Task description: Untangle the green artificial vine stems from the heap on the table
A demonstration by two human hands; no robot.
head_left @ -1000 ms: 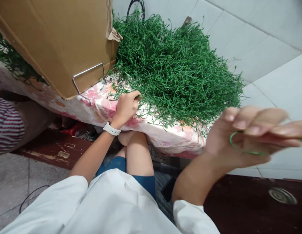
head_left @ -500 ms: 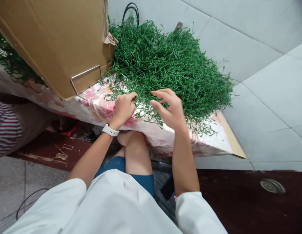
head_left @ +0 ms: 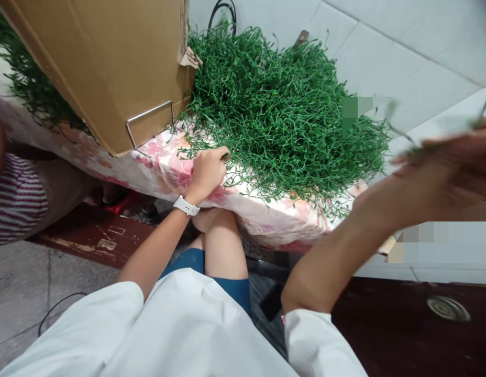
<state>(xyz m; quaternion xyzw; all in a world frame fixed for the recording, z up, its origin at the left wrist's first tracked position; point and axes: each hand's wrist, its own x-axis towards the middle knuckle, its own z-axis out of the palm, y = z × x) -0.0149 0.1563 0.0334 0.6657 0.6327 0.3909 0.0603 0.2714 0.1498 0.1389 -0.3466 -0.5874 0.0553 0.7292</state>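
A big heap of thin, curly green plastic-looking sprigs lies on a table with a flowered cloth. At the heap's near left edge rests my left hand, a white watch on its wrist. Its fingers are curled together and their tips are hidden, so what they pinch does not show. My right hand is raised off to the far right, away from the heap and smeared by motion. Blurred green sprigs stick out from its fingers.
A tall cardboard box stands left of the heap, with a bent metal wire frame at its base. Beyond it are more green sprigs and another person in a striped garment. A tiled wall rises behind the table.
My right hand has swung from the heap's front edge far to the right and up, now with green sprigs in it. The left hand has stayed at the heap. The view has shifted slightly.
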